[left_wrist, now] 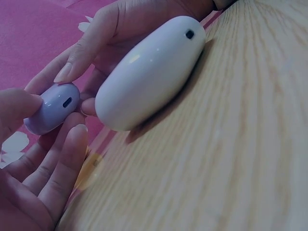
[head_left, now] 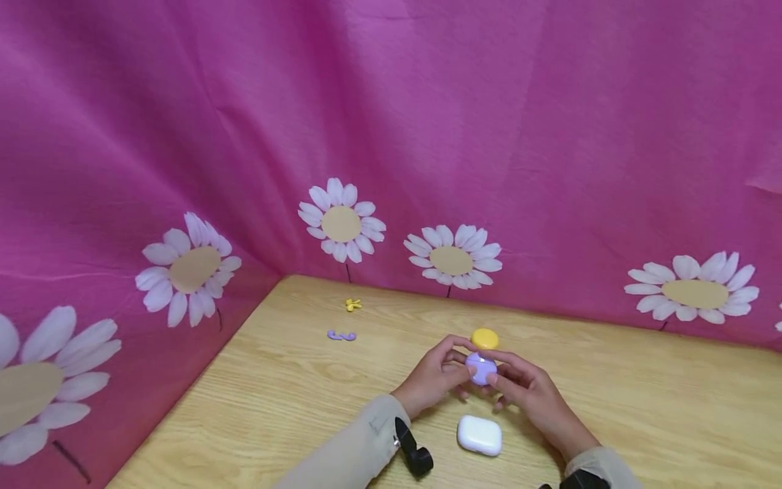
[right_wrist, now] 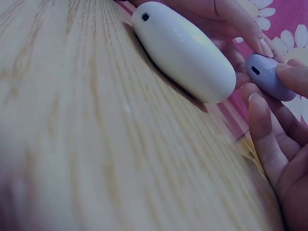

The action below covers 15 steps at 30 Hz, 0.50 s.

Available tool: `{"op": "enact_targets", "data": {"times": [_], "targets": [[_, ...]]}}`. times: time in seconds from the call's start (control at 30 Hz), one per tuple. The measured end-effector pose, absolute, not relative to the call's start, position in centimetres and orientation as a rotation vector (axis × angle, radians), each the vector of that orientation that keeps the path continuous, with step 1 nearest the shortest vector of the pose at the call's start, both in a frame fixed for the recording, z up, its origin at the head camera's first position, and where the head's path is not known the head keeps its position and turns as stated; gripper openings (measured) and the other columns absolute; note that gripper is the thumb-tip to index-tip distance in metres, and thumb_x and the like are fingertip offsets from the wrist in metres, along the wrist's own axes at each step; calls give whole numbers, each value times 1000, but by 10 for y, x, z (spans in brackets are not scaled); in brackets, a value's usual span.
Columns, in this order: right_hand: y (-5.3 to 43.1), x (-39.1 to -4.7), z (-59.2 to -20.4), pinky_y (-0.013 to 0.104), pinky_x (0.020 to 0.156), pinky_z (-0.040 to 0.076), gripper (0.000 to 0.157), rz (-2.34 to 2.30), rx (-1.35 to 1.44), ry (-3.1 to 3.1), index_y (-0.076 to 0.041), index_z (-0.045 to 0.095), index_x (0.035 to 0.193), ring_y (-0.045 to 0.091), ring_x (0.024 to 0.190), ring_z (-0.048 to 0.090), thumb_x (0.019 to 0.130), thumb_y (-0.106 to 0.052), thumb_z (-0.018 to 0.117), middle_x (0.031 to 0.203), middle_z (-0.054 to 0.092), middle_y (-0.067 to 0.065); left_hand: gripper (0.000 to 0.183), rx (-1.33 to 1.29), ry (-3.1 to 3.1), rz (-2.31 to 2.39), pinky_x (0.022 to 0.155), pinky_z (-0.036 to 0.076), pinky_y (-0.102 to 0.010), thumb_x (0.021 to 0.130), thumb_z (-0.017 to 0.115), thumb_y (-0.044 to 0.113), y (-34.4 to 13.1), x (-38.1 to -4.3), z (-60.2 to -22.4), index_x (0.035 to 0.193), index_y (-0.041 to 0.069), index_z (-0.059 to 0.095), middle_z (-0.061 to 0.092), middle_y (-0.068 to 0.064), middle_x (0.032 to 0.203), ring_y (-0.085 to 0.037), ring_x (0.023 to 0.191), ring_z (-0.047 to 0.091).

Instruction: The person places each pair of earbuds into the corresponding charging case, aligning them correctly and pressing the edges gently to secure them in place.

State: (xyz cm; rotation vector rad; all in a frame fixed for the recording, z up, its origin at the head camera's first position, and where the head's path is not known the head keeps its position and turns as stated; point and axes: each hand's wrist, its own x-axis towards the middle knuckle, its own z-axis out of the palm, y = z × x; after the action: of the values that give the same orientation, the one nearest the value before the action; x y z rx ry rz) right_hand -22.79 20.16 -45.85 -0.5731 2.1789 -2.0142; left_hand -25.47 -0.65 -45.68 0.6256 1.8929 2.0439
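Observation:
A small, glossy purple earbud case [head_left: 481, 371] is held up between both hands, with its charging port [left_wrist: 67, 102] facing back toward the wrists. My left hand [head_left: 432, 382] grips its left side, thumb laid on the near face. On the other side my right hand [head_left: 527, 390] pinches it with thumb and fingers. Nearer the body, a white earbud case [head_left: 479, 436] lies on the table between the forearms; it looms large in the right wrist view. Just beyond the fingers sits a round yellow case [head_left: 485, 338]. The lid of the purple case appears closed.
Two purple earbuds [head_left: 341, 335] lie on the wooden table [head_left: 263, 394] to the left, with yellow earbuds [head_left: 353, 305] farther back. A pink cloth [head_left: 427, 122] with white daisies hangs along the table's back and left edges.

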Motion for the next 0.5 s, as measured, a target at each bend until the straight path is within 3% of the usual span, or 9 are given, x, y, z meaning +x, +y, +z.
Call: {"op": "enact_targets", "data": {"times": [0.5], "targets": [[203, -230, -458, 40, 62, 57, 46, -2002, -598, 2204, -5, 49, 138, 23, 83, 66, 94, -13, 62, 94, 62, 24, 27, 682, 1884, 2061, 59, 54, -28, 94, 61, 5, -4, -256, -459, 119, 13, 54, 58, -9, 109, -16, 83, 65]]}}
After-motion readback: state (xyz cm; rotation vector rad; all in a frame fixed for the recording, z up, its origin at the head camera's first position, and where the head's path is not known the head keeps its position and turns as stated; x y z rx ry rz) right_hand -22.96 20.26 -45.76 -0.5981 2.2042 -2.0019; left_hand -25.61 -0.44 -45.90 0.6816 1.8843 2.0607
